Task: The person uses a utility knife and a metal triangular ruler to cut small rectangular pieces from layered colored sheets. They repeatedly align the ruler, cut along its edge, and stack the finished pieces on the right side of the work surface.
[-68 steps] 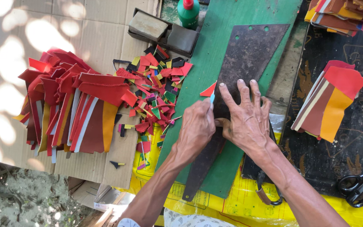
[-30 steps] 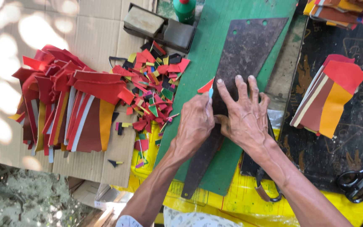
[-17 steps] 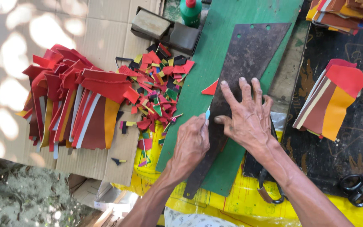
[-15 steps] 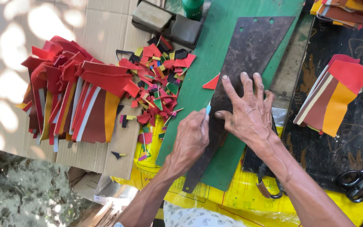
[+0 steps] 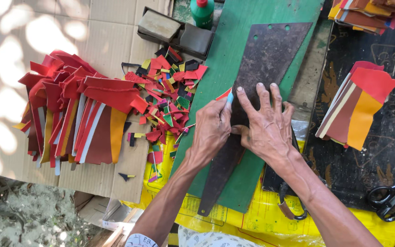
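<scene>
A long dark triangular template lies on a green cutting mat. My right hand presses flat on the template with fingers spread. My left hand is closed around a small light-blue-handled knife, held against the template's left edge. A red piece sticks out from under that edge beside the blade.
A pile of small coloured scraps and a stack of cut red and orange strips lie on cardboard to the left. More strips lie at the right, black scissors at the lower right. A green bottle and dark box stand at the back.
My left hand drew the knife back along the template's edge toward me, then returned up beside the red piece. The right hand stayed pressed on the template.
</scene>
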